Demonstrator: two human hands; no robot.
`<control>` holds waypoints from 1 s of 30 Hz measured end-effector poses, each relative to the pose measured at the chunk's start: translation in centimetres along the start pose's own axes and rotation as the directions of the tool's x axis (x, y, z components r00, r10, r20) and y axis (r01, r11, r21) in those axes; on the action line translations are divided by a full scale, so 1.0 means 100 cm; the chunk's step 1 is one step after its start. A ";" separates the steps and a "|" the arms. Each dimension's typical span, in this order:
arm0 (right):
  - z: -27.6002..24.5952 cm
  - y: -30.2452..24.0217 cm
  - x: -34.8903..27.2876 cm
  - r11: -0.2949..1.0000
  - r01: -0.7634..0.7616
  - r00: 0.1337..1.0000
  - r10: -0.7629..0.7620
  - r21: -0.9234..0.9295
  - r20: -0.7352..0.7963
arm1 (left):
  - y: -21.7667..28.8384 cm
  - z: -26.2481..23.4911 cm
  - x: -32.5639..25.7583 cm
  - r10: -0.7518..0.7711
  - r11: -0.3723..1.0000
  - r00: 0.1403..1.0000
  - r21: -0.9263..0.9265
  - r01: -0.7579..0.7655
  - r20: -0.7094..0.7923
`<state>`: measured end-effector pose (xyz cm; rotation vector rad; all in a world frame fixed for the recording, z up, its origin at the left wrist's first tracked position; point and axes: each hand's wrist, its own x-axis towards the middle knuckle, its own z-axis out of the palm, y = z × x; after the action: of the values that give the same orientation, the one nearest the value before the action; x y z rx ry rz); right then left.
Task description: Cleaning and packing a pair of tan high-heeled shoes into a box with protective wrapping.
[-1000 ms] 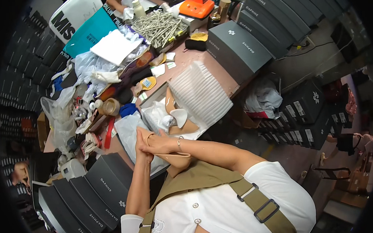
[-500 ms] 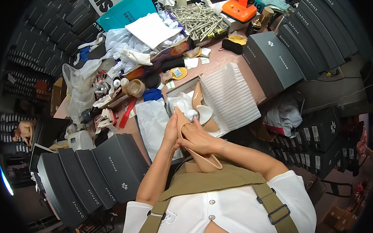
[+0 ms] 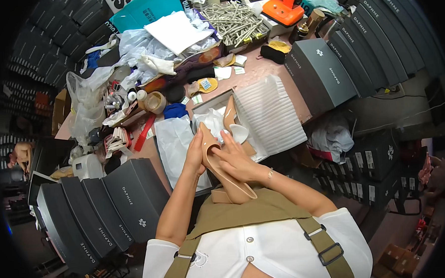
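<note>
A glossy beige block-heeled pump (image 3: 228,181) lies slanted in front of my apron, its pointed toe away from me and its heel end near my waist. My left hand (image 3: 196,152) is closed round the left side of its toe. My right hand (image 3: 238,163) clasps the other side, some fingers in the shoe's opening and others outstretched along the outer side; the fingertips inside are hidden. Just beyond, an open shoe box (image 3: 212,105) holds a second beige pump (image 3: 230,114), white tissue paper (image 3: 213,122) and a rounded white piece (image 3: 239,133).
White ribbed padding (image 3: 271,117) drapes over the box's right side, and white paper (image 3: 175,146) over its left. Grey shoe boxes (image 3: 138,200) stand left, more (image 3: 321,72) right. Farther back are a box of pale sticks (image 3: 235,24), an orange device (image 3: 284,7), jars (image 3: 155,102) and plastic bags (image 3: 89,100).
My right fingers have moved from a crumpled white wad beside the toe into the shoe's opening and along its side. The wad no longer shows. The view has shifted slightly.
</note>
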<state>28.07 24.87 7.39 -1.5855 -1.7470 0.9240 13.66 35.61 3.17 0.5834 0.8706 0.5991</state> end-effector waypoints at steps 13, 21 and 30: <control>0.012 0.012 -0.002 0.988 0.099 0.993 -0.089 0.121 -0.080 | -0.001 0.008 -0.021 0.082 0.993 0.996 0.093 -0.078 -0.044; -0.051 0.109 0.081 0.897 -0.251 0.967 0.248 -0.363 -0.056 | -0.007 0.027 -0.047 -0.056 0.928 0.989 -0.358 0.103 0.140; -0.056 0.083 0.062 0.975 -0.021 0.883 -0.085 -0.221 -0.461 | -0.020 0.040 -0.067 -0.216 0.895 0.975 -0.387 0.221 0.059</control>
<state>36.76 31.96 3.74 -1.7347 -1.5542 0.2900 14.07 28.71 7.36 0.1223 0.7621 0.5428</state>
